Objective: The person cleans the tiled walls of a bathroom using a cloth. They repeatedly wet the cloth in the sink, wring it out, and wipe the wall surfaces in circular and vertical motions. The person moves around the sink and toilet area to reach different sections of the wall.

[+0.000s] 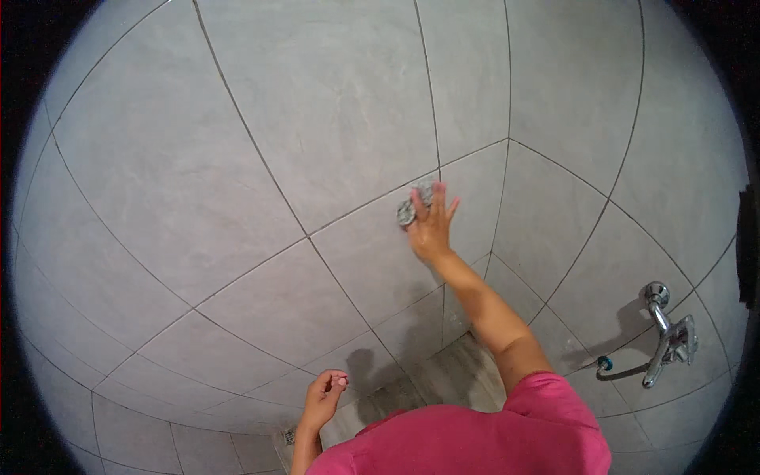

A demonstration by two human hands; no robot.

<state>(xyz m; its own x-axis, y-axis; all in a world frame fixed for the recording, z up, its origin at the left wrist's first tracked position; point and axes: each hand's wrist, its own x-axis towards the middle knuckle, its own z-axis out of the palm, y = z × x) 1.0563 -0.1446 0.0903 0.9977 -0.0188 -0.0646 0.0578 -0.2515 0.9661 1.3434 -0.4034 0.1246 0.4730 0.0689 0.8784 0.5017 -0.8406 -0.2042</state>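
My right hand is stretched out to the grey tiled wall, just under a horizontal grout line and left of the corner. Beneath its fingers is a crumpled, silvery-grey scouring pad, pressed flat to the tile. The fingers are spread, and the pad shows on their left side and between them. My left hand hangs low in front of my body, apart from the wall, its fingers curled in toward the thumb. Nothing shows in it.
A chrome mixer tap juts from the right-hand wall, with a hose attached. Grey-brown floor lies below, with a small drain grate near my left forearm. A dark object sits at the far right edge.
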